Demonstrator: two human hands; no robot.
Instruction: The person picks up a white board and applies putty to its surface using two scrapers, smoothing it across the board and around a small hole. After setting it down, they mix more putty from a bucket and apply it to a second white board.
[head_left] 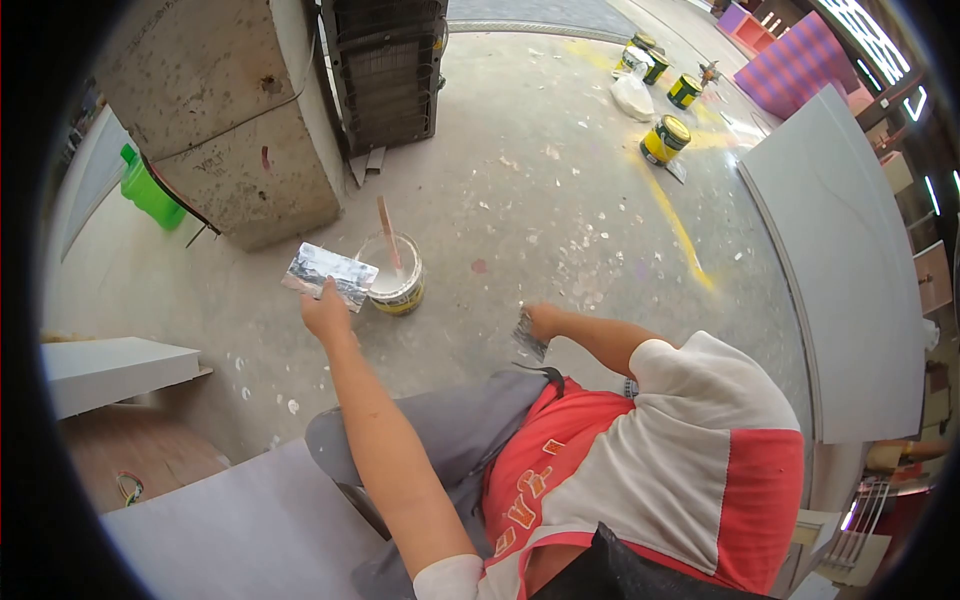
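My left hand [328, 312] grips a flat, wide metal putty blade [325, 268], its face smeared with white and grey paste. The blade is held beside the rim of an open bucket [402, 298] with a black-and-yellow label. White paste shows in the bucket, and a wooden stick [388, 232] leans up out of it. Close to my lap, my right hand [543, 322] is closed around a dark, flat scraper [528, 338] pointing down. Part of that scraper's handle is hidden by the fingers.
A concrete pillar [235, 110] rises behind the bucket, with a green plastic container [150, 190] to its left. Several yellow-and-black cans [665, 142] stand farther off. A large grey panel [840, 270] is at right; a white board [120, 372] lies at left.
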